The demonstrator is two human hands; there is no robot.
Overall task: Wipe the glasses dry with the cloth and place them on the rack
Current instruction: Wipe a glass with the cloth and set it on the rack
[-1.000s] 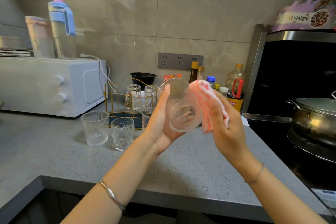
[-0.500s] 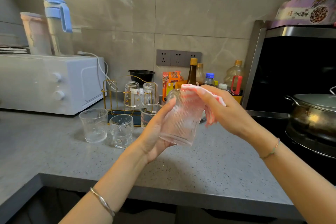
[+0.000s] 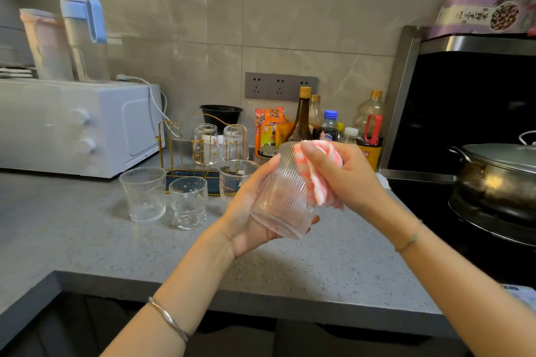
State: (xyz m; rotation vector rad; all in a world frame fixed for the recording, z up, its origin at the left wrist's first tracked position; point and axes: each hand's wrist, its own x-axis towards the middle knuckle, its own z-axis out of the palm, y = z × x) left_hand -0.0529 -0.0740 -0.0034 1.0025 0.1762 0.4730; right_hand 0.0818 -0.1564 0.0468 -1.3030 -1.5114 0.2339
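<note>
My left hand (image 3: 246,211) grips a ribbed clear glass (image 3: 282,200), tilted with its mouth up and away from me, above the grey counter. My right hand (image 3: 348,180) presses a pink-and-white striped cloth (image 3: 317,174) against the glass's rim and right side. A gold wire rack (image 3: 174,151) stands behind, with two glasses upside down on its pegs (image 3: 206,143) (image 3: 235,142). On the counter in front of the rack stand a ribbed glass (image 3: 143,193), a dotted glass (image 3: 188,203) and a third glass (image 3: 236,177), partly hidden by my left hand.
A white microwave (image 3: 78,127) with jugs on top sits at the left. Sauce bottles (image 3: 301,116) and packets line the wall behind my hands. A steel pot (image 3: 499,180) sits on the dark stove at the right. The counter's front edge (image 3: 261,295) runs below my forearms.
The glass turned from lying with its opening toward me to tilted mouth-up. My right hand moved the cloth from the side over the rim, then down the right side.
</note>
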